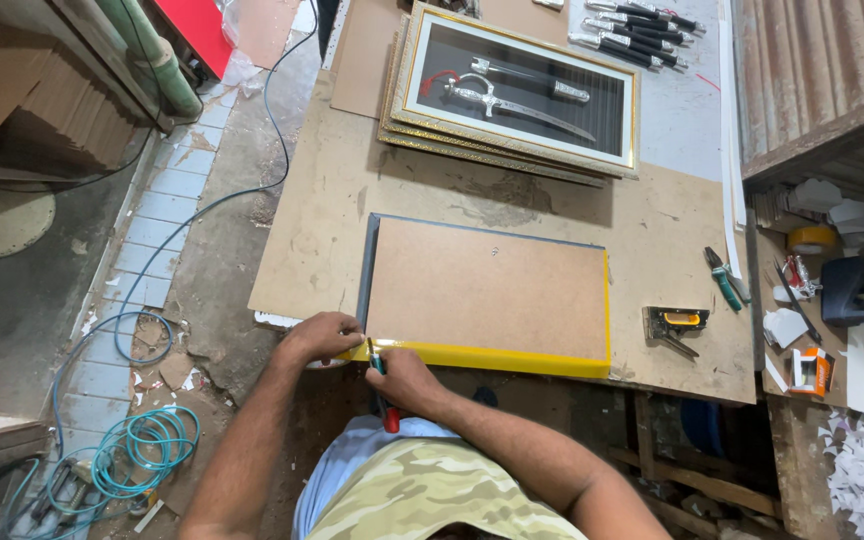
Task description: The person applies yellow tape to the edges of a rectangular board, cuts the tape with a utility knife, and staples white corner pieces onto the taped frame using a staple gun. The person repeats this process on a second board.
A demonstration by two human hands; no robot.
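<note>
A picture frame lies face down on the workbench, its brown backing board (487, 292) up and yellow tape (512, 357) running along its near and right edges. My left hand (322, 336) presses on the frame's near left corner, pinching the end of the yellow tape. My right hand (404, 380) grips a small cutter with a green and red handle (384, 400), its tip at the tape by that corner.
A staple gun (674, 325) and green-handled pliers (723, 277) lie right of the frame. Gilded frames, the top one showing a sword (517, 90), are stacked at the back. Several knives (637, 35) lie beyond. Tape roll (810, 238) and clutter sit at right; hoses (142, 445) coil on the floor.
</note>
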